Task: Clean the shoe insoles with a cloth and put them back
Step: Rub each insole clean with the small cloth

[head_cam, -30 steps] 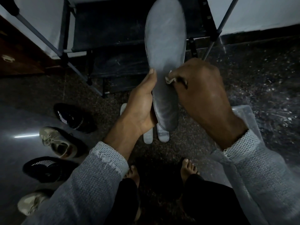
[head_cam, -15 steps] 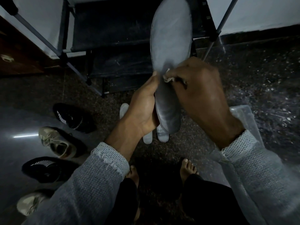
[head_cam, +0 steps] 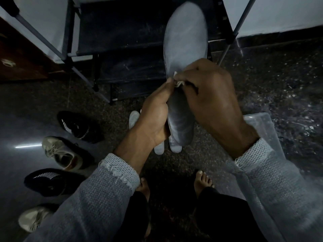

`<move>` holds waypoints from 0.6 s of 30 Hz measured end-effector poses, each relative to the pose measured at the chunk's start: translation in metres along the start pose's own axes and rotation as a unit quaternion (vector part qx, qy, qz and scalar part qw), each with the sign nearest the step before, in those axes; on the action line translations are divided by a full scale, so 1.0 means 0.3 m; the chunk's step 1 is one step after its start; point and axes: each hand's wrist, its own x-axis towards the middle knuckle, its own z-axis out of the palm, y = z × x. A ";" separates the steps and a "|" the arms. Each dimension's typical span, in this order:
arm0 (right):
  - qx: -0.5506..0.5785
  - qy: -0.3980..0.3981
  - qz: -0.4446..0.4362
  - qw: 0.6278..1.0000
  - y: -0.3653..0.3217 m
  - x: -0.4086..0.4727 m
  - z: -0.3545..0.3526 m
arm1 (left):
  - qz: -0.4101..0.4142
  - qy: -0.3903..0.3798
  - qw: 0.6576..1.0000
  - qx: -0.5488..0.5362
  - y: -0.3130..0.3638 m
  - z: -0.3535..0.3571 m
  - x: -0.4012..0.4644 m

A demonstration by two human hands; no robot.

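A grey insole (head_cam: 185,42) stands upright in front of me, toe end up. My left hand (head_cam: 154,116) grips its heel half from the left side. My right hand (head_cam: 209,96) is curled round a small pale cloth (head_cam: 179,83), of which only a scrap shows, and presses it against the insole's middle. Other pale insoles (head_cam: 160,148) lie on the floor below, mostly hidden by my hands. To the left stand a black shoe (head_cam: 78,126), a beige sneaker (head_cam: 61,152), another black shoe (head_cam: 47,180) and a second beige sneaker (head_cam: 31,219).
A dark shoe rack (head_cam: 122,41) with metal poles stands straight ahead against the wall. A clear plastic box (head_cam: 262,126) sits on the floor at the right, under my right arm. My bare feet (head_cam: 202,180) stand on the dark speckled floor. Brown wooden furniture (head_cam: 19,62) is at far left.
The insole has shifted slightly right and tilted, and my right hand with the cloth has moved a little up along it. My left hand keeps its hold.
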 end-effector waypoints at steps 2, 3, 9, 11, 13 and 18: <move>-0.012 0.021 0.008 1.000 0.013 0.008 -0.005 | 0.005 -0.006 1.000 0.015 -0.003 0.006 -0.005; -0.022 0.029 0.016 0.999 0.027 0.010 -0.011 | 0.007 -0.006 0.999 0.031 -0.003 0.006 -0.006; -0.035 -0.012 0.030 0.999 0.052 -0.006 -0.024 | 0.002 0.015 0.998 0.064 0.006 -0.005 -0.006; -0.012 -0.031 0.011 0.999 0.023 -0.004 -0.016 | 0.013 0.020 0.998 0.057 0.007 -0.004 -0.007; 0.000 -0.032 0.003 0.999 0.008 0.002 -0.010 | 0.011 0.019 0.998 0.061 0.003 0.000 -0.007; -0.019 0.009 0.055 0.998 0.059 0.007 -0.028 | -0.007 0.018 0.997 0.072 0.004 -0.012 -0.001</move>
